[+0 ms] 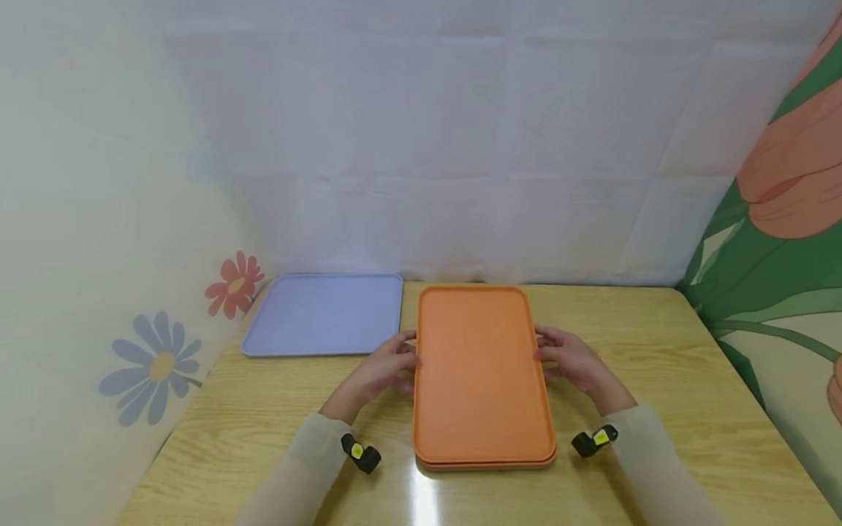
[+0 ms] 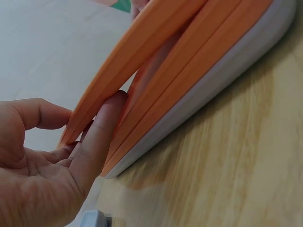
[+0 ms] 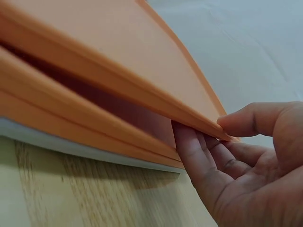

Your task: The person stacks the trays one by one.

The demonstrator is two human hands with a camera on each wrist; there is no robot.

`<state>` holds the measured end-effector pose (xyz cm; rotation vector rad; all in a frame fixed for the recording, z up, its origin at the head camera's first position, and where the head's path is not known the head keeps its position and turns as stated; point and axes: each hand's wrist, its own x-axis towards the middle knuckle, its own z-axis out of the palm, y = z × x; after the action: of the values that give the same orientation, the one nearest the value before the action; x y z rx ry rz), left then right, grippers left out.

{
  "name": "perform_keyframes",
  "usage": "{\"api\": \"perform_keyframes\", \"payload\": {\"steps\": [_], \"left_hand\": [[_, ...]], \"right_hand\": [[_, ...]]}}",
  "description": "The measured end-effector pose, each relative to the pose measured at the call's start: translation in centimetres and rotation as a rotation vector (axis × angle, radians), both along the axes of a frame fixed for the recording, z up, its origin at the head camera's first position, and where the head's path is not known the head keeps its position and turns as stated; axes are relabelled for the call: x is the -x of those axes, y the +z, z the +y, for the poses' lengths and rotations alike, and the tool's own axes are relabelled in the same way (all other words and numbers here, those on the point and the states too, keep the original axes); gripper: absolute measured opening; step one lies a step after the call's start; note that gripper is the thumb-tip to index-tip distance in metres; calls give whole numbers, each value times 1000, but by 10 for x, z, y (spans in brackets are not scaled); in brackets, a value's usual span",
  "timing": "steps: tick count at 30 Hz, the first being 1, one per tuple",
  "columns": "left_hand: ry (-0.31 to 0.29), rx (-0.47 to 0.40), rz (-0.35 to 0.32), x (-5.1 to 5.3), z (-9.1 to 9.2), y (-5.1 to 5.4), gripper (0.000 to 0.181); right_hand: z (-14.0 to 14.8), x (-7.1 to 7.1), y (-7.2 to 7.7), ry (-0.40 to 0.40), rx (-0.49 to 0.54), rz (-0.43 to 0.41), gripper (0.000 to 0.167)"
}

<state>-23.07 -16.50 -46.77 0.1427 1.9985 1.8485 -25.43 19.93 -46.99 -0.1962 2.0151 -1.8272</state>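
The top orange tray (image 1: 483, 372) lies over a stack of trays, its far end raised off the one below. On its left edge my left hand (image 1: 388, 365) pinches the rim, thumb above and fingers beneath. My right hand (image 1: 575, 361) grips the right edge the same way. In the left wrist view, the left hand (image 2: 61, 156) has fingers in the gap under the lifted tray (image 2: 118, 56). The right wrist view shows the right hand (image 3: 251, 161) with its thumb on the rim of the tray (image 3: 142, 90). More orange trays (image 3: 71, 118) and a whitish one (image 3: 85, 153) lie underneath.
A pale blue-violet tray (image 1: 325, 314) lies at the back left of the wooden table (image 1: 631, 321), its right edge near the orange stack. White cloth (image 1: 460, 146) hangs behind the table. Walls with painted flowers stand at left and right.
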Motion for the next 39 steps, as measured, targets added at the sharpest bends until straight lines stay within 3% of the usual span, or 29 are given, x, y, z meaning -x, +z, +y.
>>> {"api": "perform_keyframes", "payload": {"steps": [6,17,25,33,39], "left_hand": [[5,9,-13,1,2,0,74],[12,138,33,2,7,3,69],[-16,167,59,3,8,0,68],[-67,212,135,4,10,1,70],[-59,352,241,1,12,-1,66]], "right_hand": [[-1,-1,2,-16,-37,10,66],[-5,-4,5,-52,-203,32,63],[-6,-6,4,-61,-278,47,61],[-7,-7,4,-57,-324,63,60],[-8,-6,2,-68,-386,76,57]]}}
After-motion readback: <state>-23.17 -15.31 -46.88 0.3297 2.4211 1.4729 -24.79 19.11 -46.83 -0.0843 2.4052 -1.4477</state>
